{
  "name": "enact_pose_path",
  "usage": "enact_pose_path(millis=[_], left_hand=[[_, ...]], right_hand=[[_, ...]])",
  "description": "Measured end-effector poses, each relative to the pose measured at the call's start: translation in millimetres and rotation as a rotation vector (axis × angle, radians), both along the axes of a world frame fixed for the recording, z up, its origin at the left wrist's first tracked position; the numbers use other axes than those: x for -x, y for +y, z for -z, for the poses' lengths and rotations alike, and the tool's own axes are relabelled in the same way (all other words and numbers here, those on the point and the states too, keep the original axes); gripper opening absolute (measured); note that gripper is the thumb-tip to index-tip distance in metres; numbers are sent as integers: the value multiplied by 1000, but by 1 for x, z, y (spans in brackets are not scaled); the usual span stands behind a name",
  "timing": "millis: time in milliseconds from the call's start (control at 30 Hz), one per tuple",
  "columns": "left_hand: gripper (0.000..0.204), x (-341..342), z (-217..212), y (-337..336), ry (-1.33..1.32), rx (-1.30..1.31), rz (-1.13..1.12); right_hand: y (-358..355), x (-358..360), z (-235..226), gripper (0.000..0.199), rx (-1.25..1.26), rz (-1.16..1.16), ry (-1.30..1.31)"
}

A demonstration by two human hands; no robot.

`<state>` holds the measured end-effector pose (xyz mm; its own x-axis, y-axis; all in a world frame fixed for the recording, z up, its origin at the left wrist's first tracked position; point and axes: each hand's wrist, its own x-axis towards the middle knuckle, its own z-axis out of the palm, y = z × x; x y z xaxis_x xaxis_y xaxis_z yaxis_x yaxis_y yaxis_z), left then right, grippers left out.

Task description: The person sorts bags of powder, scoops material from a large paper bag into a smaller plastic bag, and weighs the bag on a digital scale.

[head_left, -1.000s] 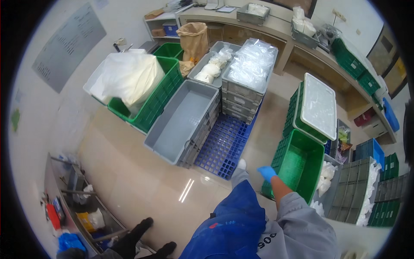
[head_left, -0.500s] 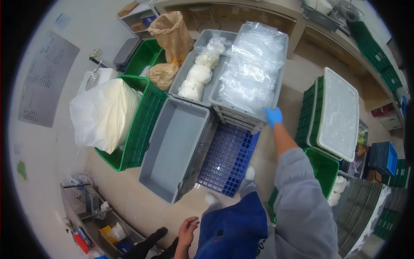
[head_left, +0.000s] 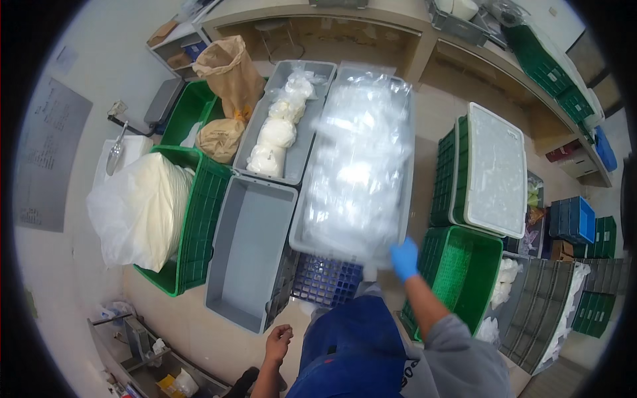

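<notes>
One long grey plastic crate (head_left: 300, 229), its axis near-to-far, extends far and left from our nearer, blue-gloved right hand (head_left: 403, 259); whether it grips, we cannot tell.

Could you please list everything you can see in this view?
Centre crate: one, grey, centre
Plastic bags: many, clear, in the centre crate
Front crate: one, grey, left of centre
Rear crate: one, grey, behind the front crate
Bundles: several, whitish, in the rear crate
Paper bags: two, brown, upper left
Green crates: several, green, left and right
Sack: one, whitish, left
Scoop: one, metallic, far left
Lid: one, white, right
Pallet: one, blue, below centre
Counter: one, beige, rear
Apron: one, blue, bottom
Left hand: one, bare, left of the apron
Right hand: one, blue-gloved, at the centre crate's near right corner
</notes>
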<state>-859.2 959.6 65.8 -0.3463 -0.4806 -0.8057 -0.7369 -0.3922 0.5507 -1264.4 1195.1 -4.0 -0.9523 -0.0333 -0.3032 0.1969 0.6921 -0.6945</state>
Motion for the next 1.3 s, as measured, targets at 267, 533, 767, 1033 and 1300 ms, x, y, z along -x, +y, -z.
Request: enact_pose_path(millis=[267,533,767,1033,1300], left_hand=[[70,120,25,31,68,-296,-332],[56,164,114,37,194,-664,-553],[46,171,119,46,202,-432,-589],[51,49,46,5,326,-295,-621],[53,-153,-24,-47,240,-80,-816]], right_hand=[[22,-140,4,41,257,4,-247],[42,-23,-18,44,418,-111,-657],[7,125,25,45,691,84,-267],[-83,37,-30,37,391,-73,-154],[-181,-138,-84,37,443,-236,-369]])
